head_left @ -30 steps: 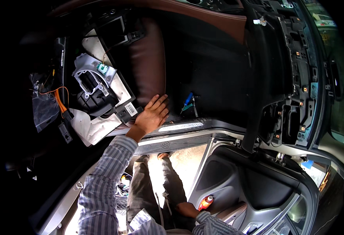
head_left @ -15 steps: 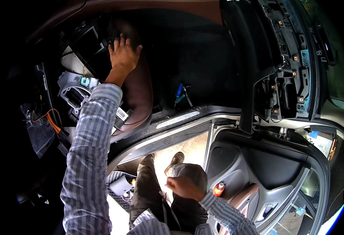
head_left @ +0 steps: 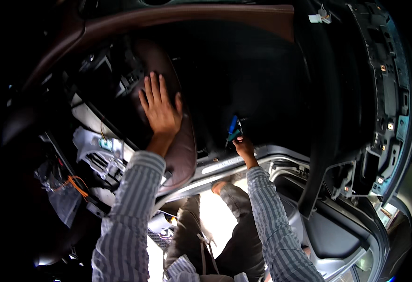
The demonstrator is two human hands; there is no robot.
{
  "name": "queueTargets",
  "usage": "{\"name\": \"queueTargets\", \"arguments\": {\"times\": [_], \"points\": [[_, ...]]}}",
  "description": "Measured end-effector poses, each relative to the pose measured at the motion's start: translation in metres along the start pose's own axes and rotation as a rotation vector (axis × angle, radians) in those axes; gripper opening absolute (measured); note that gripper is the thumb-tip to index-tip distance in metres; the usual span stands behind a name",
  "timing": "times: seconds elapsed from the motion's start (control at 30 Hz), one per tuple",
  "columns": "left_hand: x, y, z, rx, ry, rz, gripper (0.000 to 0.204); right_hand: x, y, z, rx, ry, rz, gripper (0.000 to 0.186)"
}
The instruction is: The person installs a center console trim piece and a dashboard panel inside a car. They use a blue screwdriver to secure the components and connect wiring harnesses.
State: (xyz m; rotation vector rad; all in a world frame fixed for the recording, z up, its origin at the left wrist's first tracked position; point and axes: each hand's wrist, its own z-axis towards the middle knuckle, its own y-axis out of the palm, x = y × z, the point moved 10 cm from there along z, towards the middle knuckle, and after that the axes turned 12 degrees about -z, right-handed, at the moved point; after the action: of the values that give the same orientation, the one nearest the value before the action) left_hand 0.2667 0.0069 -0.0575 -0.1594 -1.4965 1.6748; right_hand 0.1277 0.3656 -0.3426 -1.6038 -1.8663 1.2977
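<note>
My left hand (head_left: 162,110) lies open, fingers spread, on the brown leather seat cushion (head_left: 184,162). To the right, my right hand (head_left: 245,146) reaches down to a small group of hand tools on the dark car floor. Its fingers are closed at the near end of the group. A blue-handled screwdriver (head_left: 233,124) and a teal-handled tool (head_left: 234,136) show just past the fingertips. Behind the blue handle, part of a slim metal tool is visible. Which of them the fingers grip is hidden.
A grey plastic housing (head_left: 98,148) with a small green circuit board stands left of the seat, near orange wires (head_left: 77,184) and a clear plastic bag (head_left: 67,207). The door sill (head_left: 222,164) and open door panel (head_left: 332,235) lie near me. Stripped dashboard framing (head_left: 386,108) rises at right.
My right hand has moved from above my knee forward to the tools and closed there. My left hand has slid nearer along the cushion. The whole view has shifted.
</note>
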Motion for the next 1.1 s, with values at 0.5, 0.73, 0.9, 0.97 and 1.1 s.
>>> {"name": "queueTargets", "arguments": {"times": [0.5,0.73,0.9,0.97,1.1], "points": [[-0.004,0.022,0.004,-0.158,-0.061,-0.004,0.072,-0.095,0.032,0.176,-0.192,0.146,-0.406,0.077],[-0.013,0.022,-0.005,-0.17,-0.084,0.015,0.073,-0.118,-0.008,0.181,-0.074,0.133,-0.037,0.057],[-0.01,0.031,0.003,-0.166,-0.06,0.01,0.073,-0.11,-0.049,0.212,0.253,0.276,0.094,0.034],[-0.012,0.031,-0.002,-0.183,-0.082,0.011,0.073,-0.118,-0.046,0.202,0.233,0.276,0.193,0.03],[-0.018,0.032,-0.004,-0.229,-0.131,0.018,0.076,-0.181,-0.023,0.156,0.041,0.149,0.589,0.027]]}}
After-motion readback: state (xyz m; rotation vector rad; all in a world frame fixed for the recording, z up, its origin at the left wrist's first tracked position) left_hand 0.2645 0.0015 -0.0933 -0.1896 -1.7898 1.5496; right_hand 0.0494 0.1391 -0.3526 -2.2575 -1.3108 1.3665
